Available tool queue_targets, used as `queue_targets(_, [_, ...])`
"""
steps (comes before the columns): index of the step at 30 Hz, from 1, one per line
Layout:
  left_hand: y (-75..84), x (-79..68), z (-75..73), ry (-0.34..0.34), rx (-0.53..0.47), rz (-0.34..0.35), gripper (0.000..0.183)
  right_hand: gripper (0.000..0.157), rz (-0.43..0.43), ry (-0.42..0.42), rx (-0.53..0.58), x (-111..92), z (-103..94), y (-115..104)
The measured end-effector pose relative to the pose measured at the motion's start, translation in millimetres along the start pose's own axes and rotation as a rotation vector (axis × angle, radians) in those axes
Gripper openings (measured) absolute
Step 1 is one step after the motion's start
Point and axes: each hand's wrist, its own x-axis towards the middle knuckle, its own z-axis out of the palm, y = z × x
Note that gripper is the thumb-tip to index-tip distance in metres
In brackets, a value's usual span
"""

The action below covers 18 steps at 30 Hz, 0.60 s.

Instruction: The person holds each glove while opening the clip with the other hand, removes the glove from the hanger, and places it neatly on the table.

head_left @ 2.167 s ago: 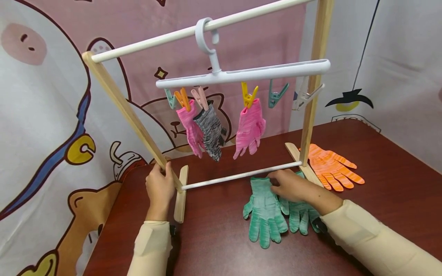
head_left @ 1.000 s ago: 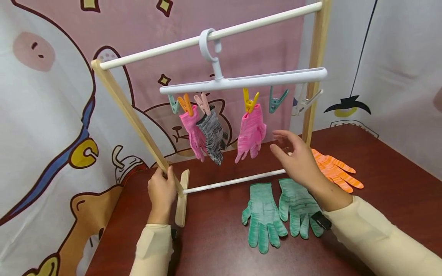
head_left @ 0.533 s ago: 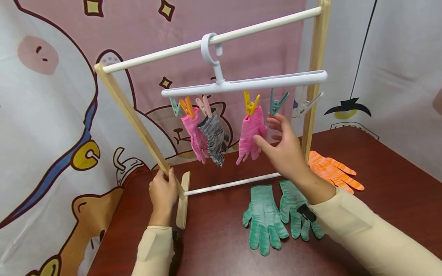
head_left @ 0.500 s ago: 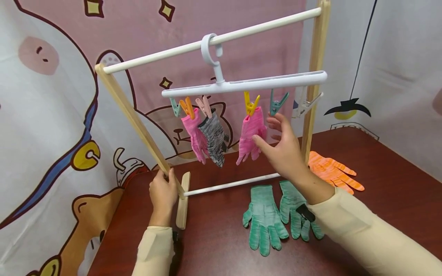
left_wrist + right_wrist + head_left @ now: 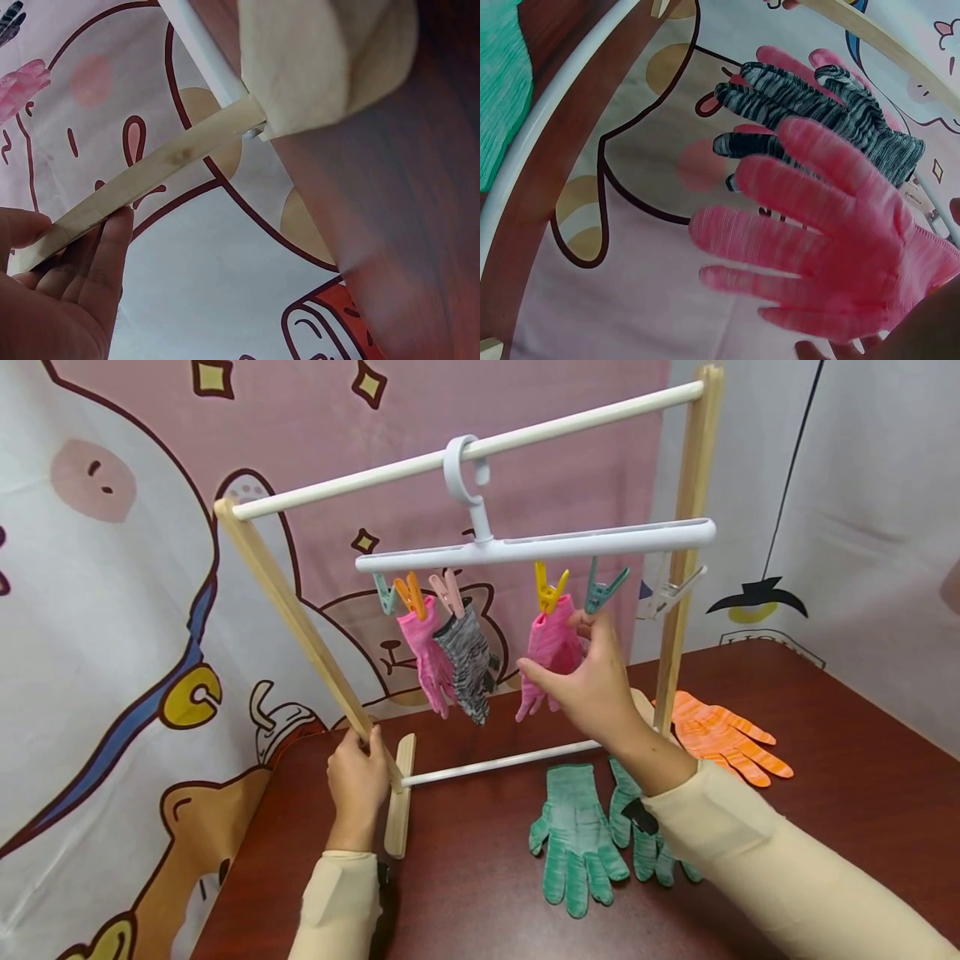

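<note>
My left hand (image 5: 358,777) grips the wooden post (image 5: 300,618). My right hand (image 5: 600,685) spreads by the pink glove (image 5: 551,637), at three o'clock from the grey glove (image 5: 467,664); I can't tell if it touches. Grabbing seems the step; next needs a soft pinch.

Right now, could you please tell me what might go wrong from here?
The right hand, close to the pink knitted glove in the yellow plastic clip, might tug it loose. The white plastic hanger hangs by one hook, so a pull could swing it. The left hand grips the pale wooden rack, which could perhaps tip if released.
</note>
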Motion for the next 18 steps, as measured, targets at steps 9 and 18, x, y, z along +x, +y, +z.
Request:
queue_targets(9, [0.8, 0.3, -0.2, -0.002, -0.008, -0.001, 0.025, 0.080, -0.002, 0.084, -0.062, 7, 9.5, 9])
queue_targets(18, [-0.6, 0.3, 0.3, -0.002, -0.010, -0.007, 0.024, 0.074, 0.004, 0.128, -0.007, 11, 14.0, 15])
